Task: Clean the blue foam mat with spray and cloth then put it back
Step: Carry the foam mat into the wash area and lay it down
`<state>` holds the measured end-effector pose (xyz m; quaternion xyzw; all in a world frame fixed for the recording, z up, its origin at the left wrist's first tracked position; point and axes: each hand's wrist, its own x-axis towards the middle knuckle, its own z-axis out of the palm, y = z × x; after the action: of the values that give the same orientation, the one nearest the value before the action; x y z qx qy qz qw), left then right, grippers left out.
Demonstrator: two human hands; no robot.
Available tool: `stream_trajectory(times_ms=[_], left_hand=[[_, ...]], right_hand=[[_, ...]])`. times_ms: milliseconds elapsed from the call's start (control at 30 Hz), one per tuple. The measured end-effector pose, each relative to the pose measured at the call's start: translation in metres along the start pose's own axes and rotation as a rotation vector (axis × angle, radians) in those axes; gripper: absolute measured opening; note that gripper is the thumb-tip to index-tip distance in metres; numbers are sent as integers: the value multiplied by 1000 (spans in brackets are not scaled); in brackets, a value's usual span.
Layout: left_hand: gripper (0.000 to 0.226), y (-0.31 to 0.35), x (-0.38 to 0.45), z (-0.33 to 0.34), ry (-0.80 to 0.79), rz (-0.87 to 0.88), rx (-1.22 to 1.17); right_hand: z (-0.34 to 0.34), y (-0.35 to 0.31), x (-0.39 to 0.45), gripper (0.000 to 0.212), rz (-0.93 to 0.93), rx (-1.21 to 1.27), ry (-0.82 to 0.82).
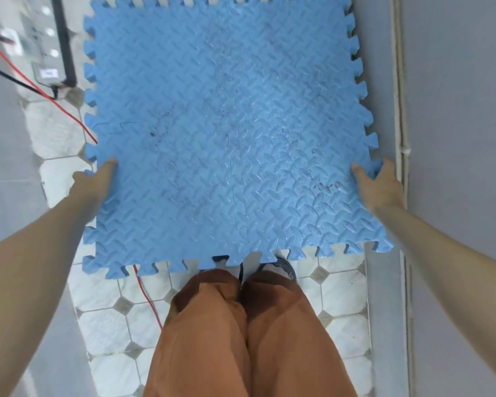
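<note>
Above a narrow strip of white tiled floor point(341, 293), a blue foam mat point(229, 133) is held flat-on to the camera by both hands, its surface filling most of the view. The mat consists of interlocking tiles with toothed edges; a seam runs down its middle, and dark smudges mark the embossed surface, densest toward the lower right. Its near edge hangs just above the person's brown trousers point(249, 333) and a dark shoe point(284, 266). Grey panels point(455, 110) stand close on the right, almost meeting the mat's right teeth; another grey surface bounds the left. Free room is thus confined to the tiled strip, visible beside the mat at left and below it. A red cable point(149, 299) crosses the tiles from upper left, passes behind the mat and reappears under its near edge; a black cable point(12, 78) and a dark upright post point(65, 41) lie at upper left, blurred.

The left hand point(96, 181) grips the left edge about two-thirds down: the thumb lies on the front face, the other fingers hidden behind the foam. The right hand point(380, 184) clasps the right edge at a matching height, thumb pressed on the front, fingers wrapped around the toothed rim.
</note>
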<state>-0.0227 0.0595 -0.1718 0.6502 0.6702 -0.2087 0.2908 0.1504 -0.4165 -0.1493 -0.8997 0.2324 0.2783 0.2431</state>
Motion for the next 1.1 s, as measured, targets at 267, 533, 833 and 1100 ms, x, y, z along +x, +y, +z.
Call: stream_trajectory(times_ms=[267, 533, 833, 1100], left_hand=[[79, 18, -83, -97, 90, 344, 243], [70, 45, -146, -193, 154, 605, 530], [65, 53, -209, -285, 153, 760, 818], [64, 77, -296, -349, 51, 1074, 1081]], right_hand=[[-61, -39, -93, 71, -73, -246, 43], [-115, -45, -189, 64, -85, -315, -52], [-137, -23, -344, 59, 134, -202, -55], [-144, 14, -558, 58, 524, 134, -17]])
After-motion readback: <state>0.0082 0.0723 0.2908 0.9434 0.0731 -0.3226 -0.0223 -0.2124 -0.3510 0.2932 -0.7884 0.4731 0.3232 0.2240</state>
